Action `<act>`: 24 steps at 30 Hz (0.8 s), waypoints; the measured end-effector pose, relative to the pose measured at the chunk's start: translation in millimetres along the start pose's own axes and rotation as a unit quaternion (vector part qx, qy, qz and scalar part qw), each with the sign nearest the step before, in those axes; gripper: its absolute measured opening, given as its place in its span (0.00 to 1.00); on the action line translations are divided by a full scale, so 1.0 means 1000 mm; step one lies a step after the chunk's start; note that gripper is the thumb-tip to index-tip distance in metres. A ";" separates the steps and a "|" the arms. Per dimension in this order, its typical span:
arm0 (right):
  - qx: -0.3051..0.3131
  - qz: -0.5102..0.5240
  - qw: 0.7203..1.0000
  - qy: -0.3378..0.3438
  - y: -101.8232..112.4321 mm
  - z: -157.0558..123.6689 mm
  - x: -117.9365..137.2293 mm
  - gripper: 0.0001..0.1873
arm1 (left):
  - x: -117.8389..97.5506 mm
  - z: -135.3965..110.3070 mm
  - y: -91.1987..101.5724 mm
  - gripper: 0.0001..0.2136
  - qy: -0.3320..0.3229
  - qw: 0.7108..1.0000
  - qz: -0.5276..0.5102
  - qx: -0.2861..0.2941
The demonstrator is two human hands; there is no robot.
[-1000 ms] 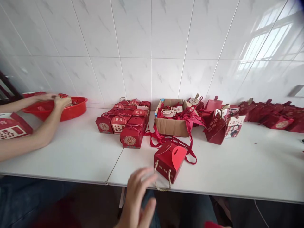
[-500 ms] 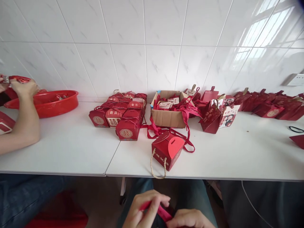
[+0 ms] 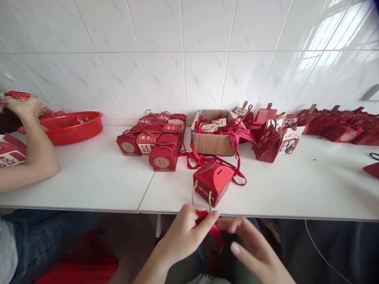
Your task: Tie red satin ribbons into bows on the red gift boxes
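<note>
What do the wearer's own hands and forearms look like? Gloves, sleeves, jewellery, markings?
Left hand and right hand: ordinary human hands, slender fingers, no gloves. No rings, watch or bracelet visible. The forearm parts in view are bare, no sleeves showing. No cables or clear markings on them. Hidden finger sections can't be checked.

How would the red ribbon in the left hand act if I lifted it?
The red ribbon would probably flop, since it droops below the left hand. It's likely light too, because the strip looks thin and narrow.
</note>
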State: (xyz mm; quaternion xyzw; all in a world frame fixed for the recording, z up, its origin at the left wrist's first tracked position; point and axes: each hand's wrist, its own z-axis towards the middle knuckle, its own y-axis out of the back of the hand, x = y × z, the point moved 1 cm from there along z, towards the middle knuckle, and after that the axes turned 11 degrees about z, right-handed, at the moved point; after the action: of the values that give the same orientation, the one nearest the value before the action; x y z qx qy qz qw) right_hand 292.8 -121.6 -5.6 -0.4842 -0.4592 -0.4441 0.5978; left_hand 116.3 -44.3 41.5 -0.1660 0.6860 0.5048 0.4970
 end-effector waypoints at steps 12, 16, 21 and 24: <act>0.015 0.078 0.997 -0.014 -0.009 0.036 0.030 0.17 | -0.032 0.025 0.001 0.17 -0.042 0.993 -0.078 0.079; -0.027 0.073 0.997 -0.019 0.000 0.034 0.040 0.18 | -0.030 0.034 0.017 0.15 -0.055 0.997 -0.054 -0.029; -0.054 0.061 0.997 -0.018 0.010 0.035 0.044 0.19 | -0.013 0.048 0.031 0.10 -0.127 0.957 0.089 -0.245; -0.100 0.070 0.992 -0.010 0.013 0.041 0.040 0.20 | -0.001 0.056 0.028 0.04 -0.163 0.925 0.182 -0.290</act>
State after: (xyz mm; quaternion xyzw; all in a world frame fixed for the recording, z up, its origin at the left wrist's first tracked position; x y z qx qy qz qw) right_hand 308.1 -82.8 35.4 -0.5771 -0.3834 -0.4400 0.5714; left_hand 124.9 15.3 57.2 -0.0907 0.4374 0.7834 0.4321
